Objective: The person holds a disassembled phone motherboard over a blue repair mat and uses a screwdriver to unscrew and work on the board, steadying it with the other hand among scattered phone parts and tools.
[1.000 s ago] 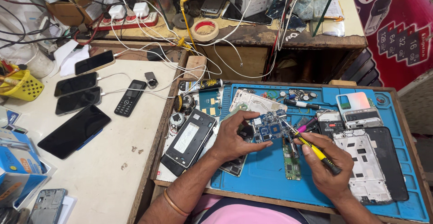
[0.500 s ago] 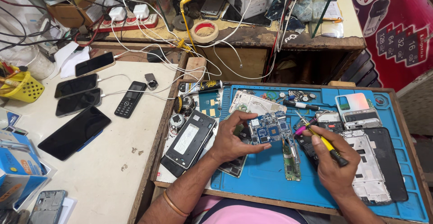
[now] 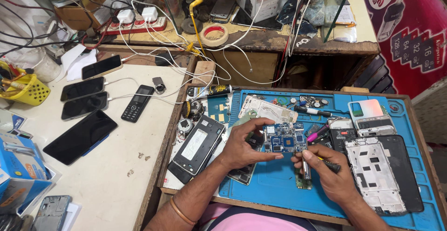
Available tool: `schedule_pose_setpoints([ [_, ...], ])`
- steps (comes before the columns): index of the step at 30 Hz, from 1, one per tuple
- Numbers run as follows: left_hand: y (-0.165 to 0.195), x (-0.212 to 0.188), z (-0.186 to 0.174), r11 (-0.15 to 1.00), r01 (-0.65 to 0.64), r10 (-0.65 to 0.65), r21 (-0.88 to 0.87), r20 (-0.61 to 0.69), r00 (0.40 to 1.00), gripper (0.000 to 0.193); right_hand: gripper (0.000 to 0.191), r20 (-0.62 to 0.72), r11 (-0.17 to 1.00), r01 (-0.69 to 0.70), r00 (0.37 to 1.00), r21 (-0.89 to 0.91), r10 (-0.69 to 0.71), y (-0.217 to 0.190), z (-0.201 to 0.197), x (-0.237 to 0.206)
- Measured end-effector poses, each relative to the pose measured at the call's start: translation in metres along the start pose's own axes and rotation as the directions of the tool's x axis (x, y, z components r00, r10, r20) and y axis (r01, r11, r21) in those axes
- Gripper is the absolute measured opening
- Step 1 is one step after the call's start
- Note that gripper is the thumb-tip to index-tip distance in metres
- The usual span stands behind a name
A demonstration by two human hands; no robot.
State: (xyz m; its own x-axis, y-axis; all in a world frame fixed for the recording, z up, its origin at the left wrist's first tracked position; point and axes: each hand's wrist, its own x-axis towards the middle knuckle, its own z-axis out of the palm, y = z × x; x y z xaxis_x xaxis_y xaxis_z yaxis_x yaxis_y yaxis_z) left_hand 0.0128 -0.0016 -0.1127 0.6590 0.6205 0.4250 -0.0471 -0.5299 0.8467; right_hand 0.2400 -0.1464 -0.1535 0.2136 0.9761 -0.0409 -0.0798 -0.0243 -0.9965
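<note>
My left hand holds a small blue circuit board by its left and lower edges, just above the blue work mat. My right hand grips a screwdriver with a black and yellow handle; its metal shaft points up to the board's lower right corner. A narrow green circuit strip lies on the mat under the right hand. A black phone body with a white label lies left of my left hand.
A white phone frame and black phone back lie right on the mat, small parts and a pen behind. Several phones charge on the white table at left beside a yellow basket. Cables and tape roll crowd the back shelf.
My right hand has moved left and turned the screwdriver upright, bringing its tip to the board's lower right corner. The left hand has kept the board nearly still.
</note>
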Motion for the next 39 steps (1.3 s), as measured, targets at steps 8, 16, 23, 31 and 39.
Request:
schedule_pose_setpoints([
  [8,-0.0016,0.0012,-0.0007,1.000,0.006,-0.006,0.029,-0.016,1.000,0.079,0.031,0.044,0.998,0.068,0.997,-0.013,-0.067,0.0023,-0.0020,0.0003],
  [16,-0.0032,0.0009,-0.0003,1.000,0.024,-0.024,0.011,-0.016,1.000,0.078,0.031,0.048,0.997,0.079,0.996,-0.007,-0.078,0.0040,-0.0031,-0.0004],
  [23,-0.0056,0.0005,0.0003,0.999,0.024,-0.023,0.035,-0.021,1.000,0.076,0.030,0.039,0.997,0.068,0.997,-0.022,-0.067,0.0054,-0.0041,-0.0005],
  [31,-0.0033,0.0016,-0.0001,0.999,0.034,-0.033,0.031,-0.013,0.999,0.077,0.030,0.060,0.993,0.108,0.993,-0.051,-0.105,0.0060,-0.0057,-0.0004],
  [39,0.0023,0.0020,-0.0012,0.997,0.016,-0.015,0.069,-0.025,1.000,0.079,0.031,0.051,0.990,0.114,0.993,-0.088,-0.110,0.0033,-0.0051,-0.0022],
])
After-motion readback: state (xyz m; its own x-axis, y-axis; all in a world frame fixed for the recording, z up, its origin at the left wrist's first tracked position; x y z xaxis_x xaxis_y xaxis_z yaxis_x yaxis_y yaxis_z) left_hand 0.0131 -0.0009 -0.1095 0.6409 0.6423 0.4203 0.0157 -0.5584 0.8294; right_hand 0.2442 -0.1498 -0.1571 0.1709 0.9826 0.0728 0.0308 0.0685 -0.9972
